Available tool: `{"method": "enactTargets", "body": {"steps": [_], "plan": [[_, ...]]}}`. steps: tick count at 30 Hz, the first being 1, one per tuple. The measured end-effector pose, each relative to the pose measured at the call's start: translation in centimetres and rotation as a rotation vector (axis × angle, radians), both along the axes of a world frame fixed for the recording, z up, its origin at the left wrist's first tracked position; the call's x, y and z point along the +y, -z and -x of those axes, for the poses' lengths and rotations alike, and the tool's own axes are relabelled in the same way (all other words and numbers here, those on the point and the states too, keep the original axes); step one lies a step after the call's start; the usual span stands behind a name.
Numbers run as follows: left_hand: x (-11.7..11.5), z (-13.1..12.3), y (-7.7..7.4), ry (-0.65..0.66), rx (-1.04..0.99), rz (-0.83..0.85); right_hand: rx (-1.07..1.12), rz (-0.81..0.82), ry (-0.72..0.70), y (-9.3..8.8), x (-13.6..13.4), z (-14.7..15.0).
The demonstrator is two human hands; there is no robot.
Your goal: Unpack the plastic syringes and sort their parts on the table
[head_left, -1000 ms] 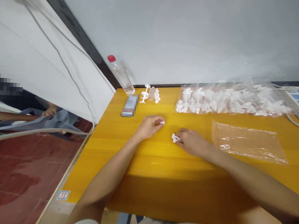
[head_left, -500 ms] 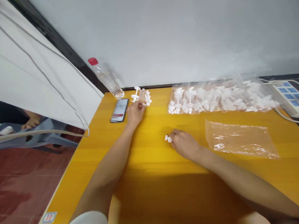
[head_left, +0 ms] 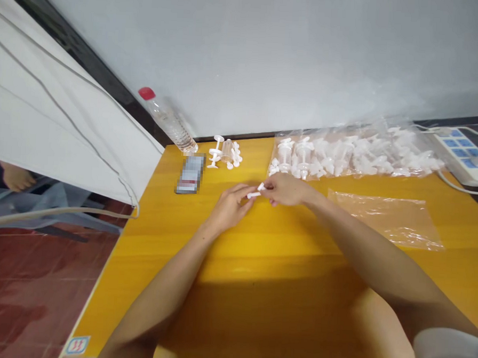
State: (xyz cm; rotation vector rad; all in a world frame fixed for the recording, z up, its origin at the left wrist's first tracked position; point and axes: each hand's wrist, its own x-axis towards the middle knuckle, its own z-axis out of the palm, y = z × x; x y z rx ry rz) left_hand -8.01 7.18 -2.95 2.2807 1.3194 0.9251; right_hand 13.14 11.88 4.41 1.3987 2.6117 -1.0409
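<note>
My left hand and my right hand meet over the middle of the yellow table. Between their pinched fingertips is a small white plastic part; both hands grip it. Just beyond my right hand lies an open clear bag full of white plastic syringe-like parts. A small cluster of assembled white and clear pieces stands at the table's back edge, to the left of the hands.
A phone lies flat near the back left corner, beside a tilted water bottle with a red cap. An empty clear bag lies to the right. A power strip sits far right. A wall borders the back.
My left hand has come back from the cluster of pieces by the phone toward the middle. My right hand has lifted its small white part and moved up-left to meet it.
</note>
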Motion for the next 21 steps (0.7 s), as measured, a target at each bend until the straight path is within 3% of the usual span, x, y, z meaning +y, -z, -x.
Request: {"method": "enactTargets", "body": {"steps": [3,6,13,21], "plan": [[2.5,1.9,0.6,-0.203,-0.06,-0.044,-0.177,-0.193,0.03,-0.2,3.0,2.0],[5.1,3.2,1.1,-0.399,-0.162,-0.106,-0.269,-0.226,0.027,0.2,5.9,4.8],[8.5,3.2,3.0,-0.449,-0.231,-0.069,-0.368,-0.223,-0.056,1.7,10.0,9.9],[8.9,3.3,4.4,-0.584,-0.206,0.019,-0.282,-0.304,-0.001,2.5,11.3,10.0]]}}
